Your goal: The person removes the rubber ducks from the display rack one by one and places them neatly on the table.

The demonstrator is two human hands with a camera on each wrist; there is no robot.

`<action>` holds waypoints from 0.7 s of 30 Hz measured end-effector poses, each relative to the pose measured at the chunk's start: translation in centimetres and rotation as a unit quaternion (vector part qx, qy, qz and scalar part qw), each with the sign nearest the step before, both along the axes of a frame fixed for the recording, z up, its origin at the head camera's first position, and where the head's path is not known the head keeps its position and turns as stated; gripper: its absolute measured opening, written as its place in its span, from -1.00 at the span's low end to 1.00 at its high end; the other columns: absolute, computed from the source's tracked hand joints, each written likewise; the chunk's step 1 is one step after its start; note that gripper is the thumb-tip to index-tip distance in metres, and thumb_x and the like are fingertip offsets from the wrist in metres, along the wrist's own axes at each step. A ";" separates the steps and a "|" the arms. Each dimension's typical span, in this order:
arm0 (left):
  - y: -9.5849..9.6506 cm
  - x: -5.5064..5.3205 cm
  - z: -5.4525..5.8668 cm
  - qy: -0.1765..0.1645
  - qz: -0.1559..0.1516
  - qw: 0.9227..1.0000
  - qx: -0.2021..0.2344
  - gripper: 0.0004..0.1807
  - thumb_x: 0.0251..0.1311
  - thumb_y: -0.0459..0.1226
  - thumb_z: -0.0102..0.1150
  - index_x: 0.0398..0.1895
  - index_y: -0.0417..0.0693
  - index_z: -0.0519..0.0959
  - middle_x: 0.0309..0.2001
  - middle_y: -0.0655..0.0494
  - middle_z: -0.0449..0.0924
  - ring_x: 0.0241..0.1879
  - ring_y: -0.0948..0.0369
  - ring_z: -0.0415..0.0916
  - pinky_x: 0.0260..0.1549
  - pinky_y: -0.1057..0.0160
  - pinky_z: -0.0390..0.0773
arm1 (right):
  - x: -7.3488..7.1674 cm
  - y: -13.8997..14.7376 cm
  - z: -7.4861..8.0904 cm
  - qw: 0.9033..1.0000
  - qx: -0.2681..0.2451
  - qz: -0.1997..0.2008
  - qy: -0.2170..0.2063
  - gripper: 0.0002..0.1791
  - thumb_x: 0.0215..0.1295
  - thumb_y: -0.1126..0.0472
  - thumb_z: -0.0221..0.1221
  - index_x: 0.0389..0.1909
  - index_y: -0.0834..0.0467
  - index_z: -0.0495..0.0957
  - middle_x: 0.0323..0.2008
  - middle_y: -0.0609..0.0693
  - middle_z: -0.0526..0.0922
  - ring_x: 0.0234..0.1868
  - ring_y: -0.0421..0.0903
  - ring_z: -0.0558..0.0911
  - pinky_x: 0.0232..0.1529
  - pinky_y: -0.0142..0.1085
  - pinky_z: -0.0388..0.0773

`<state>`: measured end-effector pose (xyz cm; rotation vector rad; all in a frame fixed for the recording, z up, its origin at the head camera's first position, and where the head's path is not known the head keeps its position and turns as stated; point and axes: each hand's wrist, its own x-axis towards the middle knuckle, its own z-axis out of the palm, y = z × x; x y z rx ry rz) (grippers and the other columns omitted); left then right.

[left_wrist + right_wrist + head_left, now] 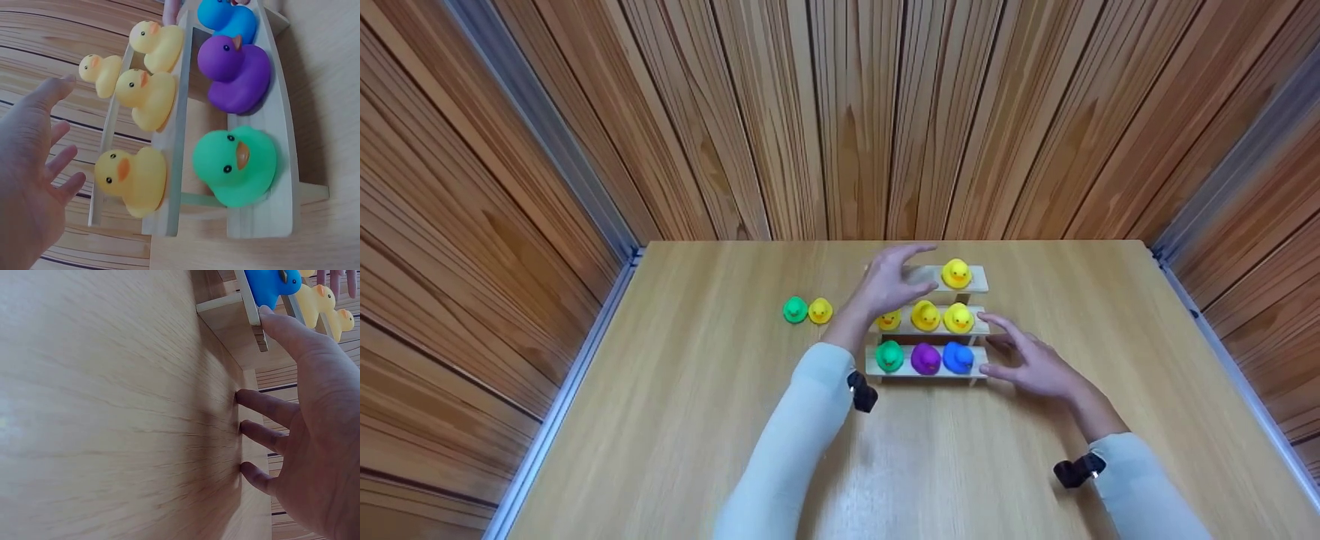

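Observation:
A three-tier wooden stand (977, 278) holds rubber ducks. One yellow duck (956, 274) sits at the right of the top tier. The middle tier carries three more yellow ducks (925, 316). On the bottom tier stand a green duck (889, 356), a purple duck (925, 359) and a blue duck (958, 358). My left hand (885, 285) hovers by the top tier's left part, fingers spread and holding nothing. At the stand's right end, my right hand (1039, 365) has its thumb at the bottom tier's edge, beside the blue duck (273, 287), with the other fingers extended.
Left of the stand, another green duck (795, 310) and a yellow duck (820, 310) sit side by side on the wooden table (697, 420). Wood-panelled walls (847, 120) enclose the table at the back and both sides, with metal rails (577, 375) along the side edges.

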<state>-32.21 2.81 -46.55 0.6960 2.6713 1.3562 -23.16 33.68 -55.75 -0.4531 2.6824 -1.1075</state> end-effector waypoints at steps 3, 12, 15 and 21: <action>0.4 0.0 -0.1 -0.007 -0.002 1.000 -0.009 -0.30 0.50 -0.15 0.47 0.66 0.29 0.49 0.69 0.17 0.48 0.73 0.03 0.34 0.75 -0.14 0.36 | -0.1 0.0 -0.1 1.000 0.000 0.002 0.003 0.01 0.55 -0.16 0.40 0.82 -0.28 0.02 0.63 0.30 0.51 0.69 0.43 0.42 0.60 0.73 0.07; 1.8 -0.2 -0.4 -0.009 -0.006 0.999 -0.033 -0.30 0.50 -0.12 0.48 0.65 0.33 0.49 0.69 0.13 0.47 0.73 0.01 0.33 0.75 -0.17 0.36 | -0.2 0.1 0.0 1.000 -0.001 0.000 0.003 0.01 0.54 -0.14 0.42 0.81 -0.28 0.04 0.61 0.33 0.52 0.68 0.44 0.44 0.61 0.72 0.07; 2.3 -0.2 -0.5 -0.008 -0.018 0.999 -0.028 -0.27 0.48 -0.14 0.50 0.66 0.36 0.49 0.69 0.16 0.46 0.74 0.02 0.33 0.75 -0.19 0.35 | -0.2 0.1 0.1 1.000 0.001 -0.002 -0.001 0.01 0.55 -0.16 0.40 0.81 -0.31 0.03 0.62 0.32 0.52 0.68 0.43 0.43 0.60 0.73 0.07; 2.9 0.0 -0.7 0.001 -0.048 0.997 -0.054 -0.24 0.46 -0.11 0.51 0.67 0.46 0.45 0.71 0.23 0.43 0.76 0.04 0.29 0.77 -0.23 0.25 | -0.1 0.1 0.0 1.000 -0.004 0.004 0.001 0.00 0.56 -0.14 0.40 0.82 -0.31 0.03 0.62 0.30 0.53 0.67 0.42 0.45 0.60 0.72 0.09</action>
